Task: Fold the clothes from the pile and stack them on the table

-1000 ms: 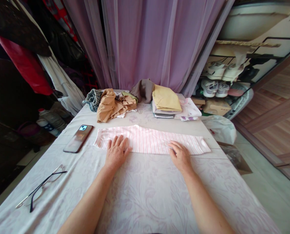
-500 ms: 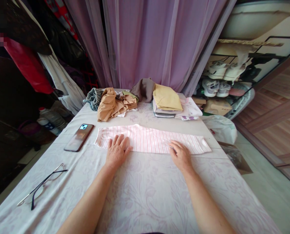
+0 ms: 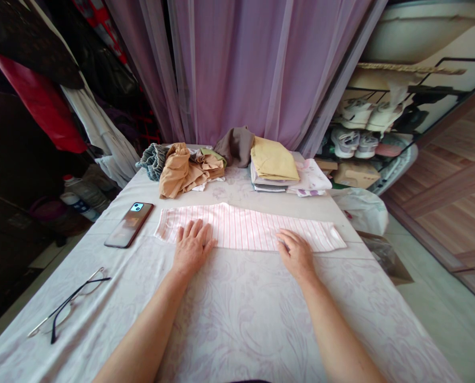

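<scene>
A pink and white striped garment (image 3: pixel 245 229) lies folded into a long band across the table. My left hand (image 3: pixel 190 247) rests flat on its near left part, fingers spread. On the near edge of the band's right part sits my right hand (image 3: pixel 297 254), fingers curled down onto the cloth. Neither hand lifts the fabric.
A phone (image 3: pixel 128 224) lies left of the garment and glasses (image 3: pixel 67 308) sit near the left edge. At the back are a heap of loose clothes (image 3: pixel 183 167) and a folded stack (image 3: pixel 279 170). The table (image 3: pixel 237 319) wears a pale patterned cloth. Shoes on a rack (image 3: pixel 360 133) stand to the right.
</scene>
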Demonstrator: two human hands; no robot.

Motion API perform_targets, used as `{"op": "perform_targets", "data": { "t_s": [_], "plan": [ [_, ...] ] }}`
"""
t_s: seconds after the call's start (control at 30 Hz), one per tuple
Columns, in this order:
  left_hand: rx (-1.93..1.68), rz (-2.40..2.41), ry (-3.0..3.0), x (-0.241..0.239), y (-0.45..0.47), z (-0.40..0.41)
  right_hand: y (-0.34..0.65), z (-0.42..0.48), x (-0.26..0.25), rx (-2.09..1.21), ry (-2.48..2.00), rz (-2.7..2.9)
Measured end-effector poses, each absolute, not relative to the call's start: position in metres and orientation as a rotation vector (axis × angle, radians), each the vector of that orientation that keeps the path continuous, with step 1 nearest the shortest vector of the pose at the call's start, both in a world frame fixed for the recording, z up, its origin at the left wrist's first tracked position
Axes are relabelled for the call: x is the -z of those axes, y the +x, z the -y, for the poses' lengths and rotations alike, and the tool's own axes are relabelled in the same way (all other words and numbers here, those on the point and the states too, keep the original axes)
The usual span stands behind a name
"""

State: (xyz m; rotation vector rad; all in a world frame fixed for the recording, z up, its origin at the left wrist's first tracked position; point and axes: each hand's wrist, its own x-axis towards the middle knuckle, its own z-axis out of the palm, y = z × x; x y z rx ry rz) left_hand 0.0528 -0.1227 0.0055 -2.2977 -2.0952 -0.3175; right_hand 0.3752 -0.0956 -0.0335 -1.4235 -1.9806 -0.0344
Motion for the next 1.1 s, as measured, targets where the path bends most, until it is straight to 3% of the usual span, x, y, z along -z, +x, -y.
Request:
{"op": "perform_targets", "data": {
  "t_s": [1.1],
  "plan": [
    [0.325,2.077,-2.295,-0.0043,0.0525,0.1224,0.3743,0.0984,0.0344,0.144,-1.443,2.003]
  ]
}}
